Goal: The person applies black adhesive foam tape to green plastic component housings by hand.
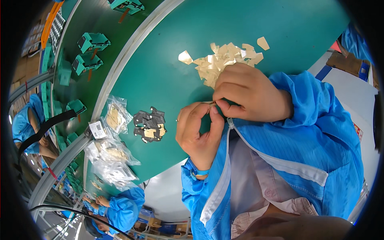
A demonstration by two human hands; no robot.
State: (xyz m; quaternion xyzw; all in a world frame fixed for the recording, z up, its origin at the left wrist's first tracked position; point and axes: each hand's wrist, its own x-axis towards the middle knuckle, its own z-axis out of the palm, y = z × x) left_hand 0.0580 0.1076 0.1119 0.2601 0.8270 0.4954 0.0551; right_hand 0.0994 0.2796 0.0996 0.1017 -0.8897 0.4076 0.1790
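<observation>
My left hand (199, 132) and my right hand (250, 94) meet in front of my chest, above the table's near edge. The fingertips of both are pinched together around something small, mostly covered by the fingers; its kind cannot be made out. Just beyond my right hand lies a loose pile of thin, pale gold angular pieces (228, 58), some shiny. To the left of my left hand, a small group of black flat parts (149, 123) rests on the table, with gold pieces lying on some of them.
Clear plastic bags (114, 154) with gold pieces lie at the left of the green table (168, 60). Beyond a pale rail (120, 60), green bins (93, 42) stand on a green surface. Co-workers in blue (124, 210) sit at the lower left and far left.
</observation>
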